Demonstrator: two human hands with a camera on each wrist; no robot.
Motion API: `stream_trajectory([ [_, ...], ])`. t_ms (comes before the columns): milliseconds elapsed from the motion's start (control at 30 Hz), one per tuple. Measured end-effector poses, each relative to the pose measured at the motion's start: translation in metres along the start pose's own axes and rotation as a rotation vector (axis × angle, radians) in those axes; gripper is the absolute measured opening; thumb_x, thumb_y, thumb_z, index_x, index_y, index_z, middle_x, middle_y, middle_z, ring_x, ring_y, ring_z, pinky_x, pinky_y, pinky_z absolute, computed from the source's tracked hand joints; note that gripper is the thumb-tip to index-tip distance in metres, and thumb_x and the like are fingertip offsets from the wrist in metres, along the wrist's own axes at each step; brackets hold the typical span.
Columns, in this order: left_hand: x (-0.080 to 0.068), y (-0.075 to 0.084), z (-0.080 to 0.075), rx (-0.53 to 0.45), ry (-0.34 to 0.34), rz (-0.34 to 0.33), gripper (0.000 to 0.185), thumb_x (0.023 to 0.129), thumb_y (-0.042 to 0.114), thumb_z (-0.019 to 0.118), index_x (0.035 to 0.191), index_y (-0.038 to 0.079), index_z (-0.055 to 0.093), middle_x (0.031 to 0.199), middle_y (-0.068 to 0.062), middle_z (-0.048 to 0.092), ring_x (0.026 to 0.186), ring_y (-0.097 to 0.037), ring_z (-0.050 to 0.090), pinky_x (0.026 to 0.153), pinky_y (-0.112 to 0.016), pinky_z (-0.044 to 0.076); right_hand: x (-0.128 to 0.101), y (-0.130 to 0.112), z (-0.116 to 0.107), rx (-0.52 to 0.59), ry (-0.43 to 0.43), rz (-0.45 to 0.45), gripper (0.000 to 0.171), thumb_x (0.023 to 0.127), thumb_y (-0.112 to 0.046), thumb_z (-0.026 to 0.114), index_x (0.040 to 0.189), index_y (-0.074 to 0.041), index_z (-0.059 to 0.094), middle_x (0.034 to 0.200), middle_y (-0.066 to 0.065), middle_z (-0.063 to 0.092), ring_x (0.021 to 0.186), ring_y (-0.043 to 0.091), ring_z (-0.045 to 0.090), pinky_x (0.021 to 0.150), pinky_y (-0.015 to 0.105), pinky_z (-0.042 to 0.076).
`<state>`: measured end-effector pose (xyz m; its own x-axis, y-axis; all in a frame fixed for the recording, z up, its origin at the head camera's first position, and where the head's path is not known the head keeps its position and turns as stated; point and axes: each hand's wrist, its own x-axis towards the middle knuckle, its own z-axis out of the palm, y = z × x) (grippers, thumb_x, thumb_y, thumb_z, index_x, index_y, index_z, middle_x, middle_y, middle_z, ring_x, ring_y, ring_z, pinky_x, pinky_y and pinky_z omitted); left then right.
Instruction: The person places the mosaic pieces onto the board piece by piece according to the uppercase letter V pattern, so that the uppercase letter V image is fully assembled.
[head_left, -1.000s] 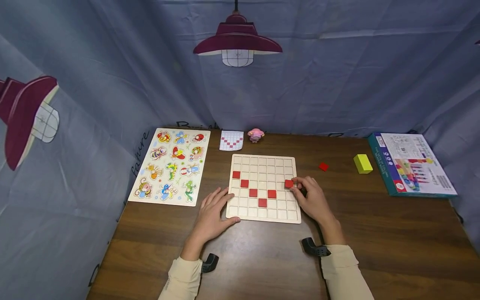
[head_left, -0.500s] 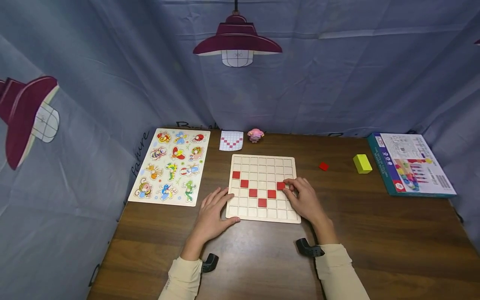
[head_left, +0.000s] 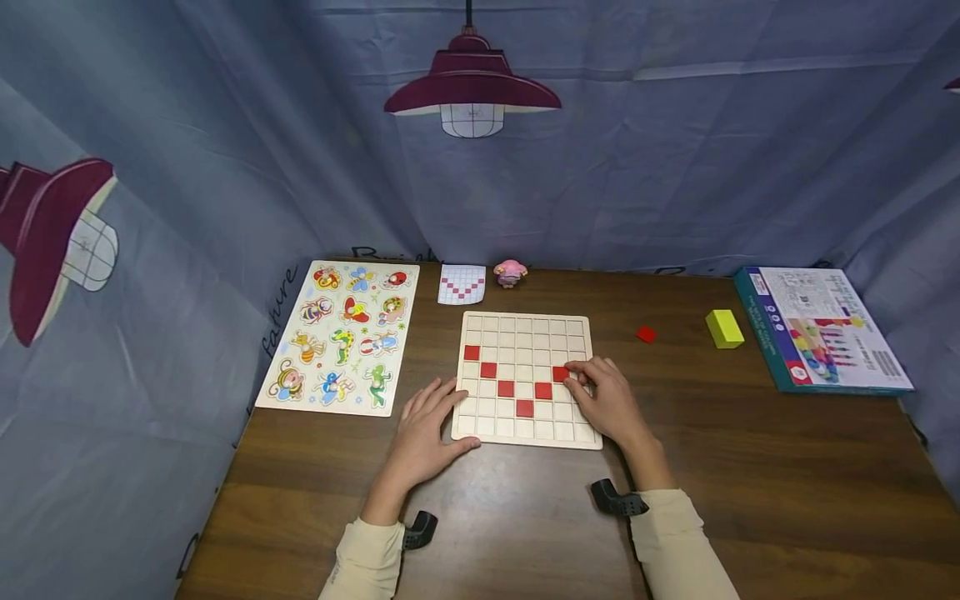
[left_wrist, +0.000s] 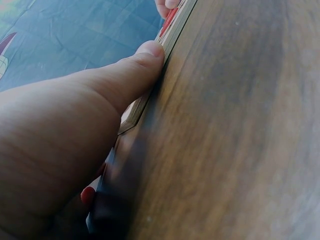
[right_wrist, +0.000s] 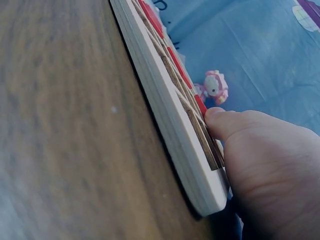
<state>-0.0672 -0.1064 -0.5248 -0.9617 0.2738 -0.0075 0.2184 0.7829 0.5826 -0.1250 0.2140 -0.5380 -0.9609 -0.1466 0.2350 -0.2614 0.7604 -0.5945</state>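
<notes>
A square wooden grid board (head_left: 525,340) lies mid-table, with several red square tiles (head_left: 506,388) set in its cells along a V-shaped line. My right hand (head_left: 607,400) reaches over the board's right side, thumb and index finger at the edge of another red tile (head_left: 560,374), pinching it at its cell. From the right wrist view, the thumb (right_wrist: 217,116) meets that tile just above the board's rim. My left hand (head_left: 423,433) rests at the board's left edge with spread, straight fingers. In the left wrist view its thumb (left_wrist: 150,50) touches the board's front edge.
One loose red tile (head_left: 646,334) lies right of the board, near a yellow block (head_left: 724,329) and a boxed set (head_left: 832,329). Behind the board are a pattern card (head_left: 461,285) and a pink figurine (head_left: 511,272). An insect puzzle board (head_left: 333,337) lies to the left.
My right hand has moved left with the red tile, from the board's right edge column to the cell diagonally beyond the nearest set tile. The left hand stays in place.
</notes>
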Motion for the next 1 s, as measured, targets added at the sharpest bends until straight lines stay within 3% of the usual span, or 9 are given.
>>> stream_trajectory([
  [600, -0.001, -0.001, 0.0, -0.017, -0.004, -0.004, 0.076, 0.082, 0.055, 0.08, 0.146, 0.021, 0.056, 0.163, -0.003, 0.042, 0.155, -0.031, 0.028, 0.125, -0.059, 0.019, 0.002, -0.011, 0.005, 0.03, 0.02, 0.131, 0.021, 0.091, -0.016, 0.075, 0.11, -0.007, 0.076, 0.079, 0.003, 0.058, 0.08, 0.019, 0.044, 0.07, 0.032, 0.033],
  [833, -0.001, -0.001, 0.0, -0.005, -0.01, -0.008, 0.079, 0.081, 0.057, 0.079, 0.147, 0.022, 0.054, 0.163, -0.002, 0.041, 0.156, -0.031, 0.028, 0.125, -0.059, 0.02, 0.0, -0.01, 0.003, 0.011, 0.034, 0.092, 0.029, 0.091, -0.021, 0.078, 0.116, -0.007, 0.075, 0.079, 0.002, 0.055, 0.08, 0.017, 0.043, 0.069, 0.03, 0.032],
  [1000, -0.001, -0.001, 0.001, -0.006, -0.004, -0.009, 0.079, 0.082, 0.057, 0.079, 0.147, 0.022, 0.054, 0.163, -0.003, 0.041, 0.156, -0.03, 0.028, 0.125, -0.058, 0.02, 0.002, 0.0, -0.008, 0.032, 0.101, 0.079, 0.03, 0.091, -0.018, 0.078, 0.117, -0.004, 0.074, 0.08, 0.004, 0.056, 0.08, 0.018, 0.044, 0.069, 0.031, 0.033],
])
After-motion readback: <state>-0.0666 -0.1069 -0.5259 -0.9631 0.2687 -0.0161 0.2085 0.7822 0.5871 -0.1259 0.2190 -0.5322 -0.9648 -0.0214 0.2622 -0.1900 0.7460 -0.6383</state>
